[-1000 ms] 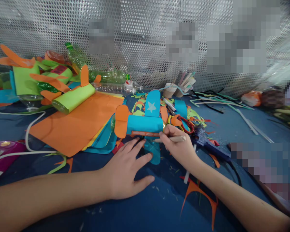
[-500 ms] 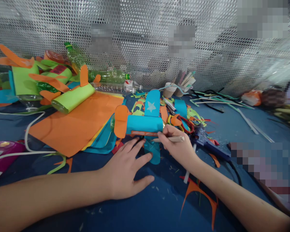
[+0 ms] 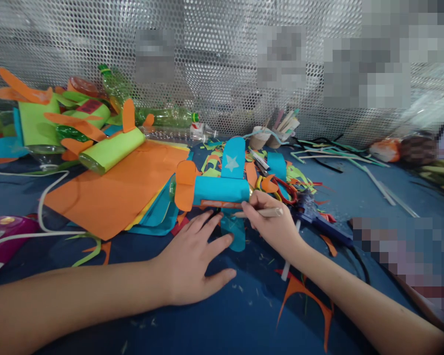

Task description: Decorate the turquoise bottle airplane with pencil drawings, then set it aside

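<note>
A toy plane made from a plastic bottle wrapped in blue paper [image 3: 222, 191] lies in front of me. It has an orange tail piece [image 3: 185, 185], a blue upper wing [image 3: 233, 157] with a pale star, and a lower wing [image 3: 234, 235] in shadow. My right hand [image 3: 270, 222] pinches a pale pen [image 3: 269, 213], its tip over the lower wing beside the bottle. Flat on the table rests my left hand [image 3: 198, 259], fingers spread, fingertips close to the plane's near side and the lower wing's edge.
Orange paper sheets [image 3: 122, 187] and paper-wrapped bottle planes [image 3: 113, 150] sit to the left. A blue glue gun [image 3: 323, 224] lies right of my right hand, a purple tool [image 3: 13, 241] at far left. Scraps, scissors [image 3: 286, 190], cups of sticks [image 3: 259, 139] and a perforated metal screen [image 3: 222, 64] are beyond.
</note>
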Tool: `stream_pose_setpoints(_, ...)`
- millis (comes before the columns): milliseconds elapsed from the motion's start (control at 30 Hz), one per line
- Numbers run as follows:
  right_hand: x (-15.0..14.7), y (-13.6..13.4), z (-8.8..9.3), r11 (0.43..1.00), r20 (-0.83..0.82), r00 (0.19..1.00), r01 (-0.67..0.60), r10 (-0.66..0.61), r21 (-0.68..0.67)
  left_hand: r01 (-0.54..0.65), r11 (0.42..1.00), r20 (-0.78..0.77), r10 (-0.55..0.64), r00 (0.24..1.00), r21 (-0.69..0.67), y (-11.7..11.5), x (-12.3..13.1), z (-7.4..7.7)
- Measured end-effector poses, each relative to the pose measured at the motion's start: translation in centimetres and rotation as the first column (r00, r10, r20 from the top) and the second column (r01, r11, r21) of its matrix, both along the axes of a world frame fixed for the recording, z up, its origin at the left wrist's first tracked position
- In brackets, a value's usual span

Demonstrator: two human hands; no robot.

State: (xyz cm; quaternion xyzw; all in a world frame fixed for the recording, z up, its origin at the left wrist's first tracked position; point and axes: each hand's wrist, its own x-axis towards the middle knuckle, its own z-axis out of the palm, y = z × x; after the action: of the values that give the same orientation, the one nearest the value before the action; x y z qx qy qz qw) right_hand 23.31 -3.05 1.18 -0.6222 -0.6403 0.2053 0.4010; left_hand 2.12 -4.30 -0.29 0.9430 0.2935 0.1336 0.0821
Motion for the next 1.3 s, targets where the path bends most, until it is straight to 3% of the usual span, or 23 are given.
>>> stream_pose_setpoints(367, -0.14, 0.02, 0.07, 0.996, -0.011, 0.996, -0.09, 0.09, -0.02, -0.008, 1.0, -0.015, 0.008, 1.0, -0.002, -0.07, -0.02, 0.01)
stream_pose_setpoints(1300, -0.16, -0.13, -0.02, 0.994, -0.043, 0.994, -0.098, 0.097, -0.037, 0.0, 1.0, -0.001, 0.0, 1.0, -0.007, 0.02, -0.02, 0.07)
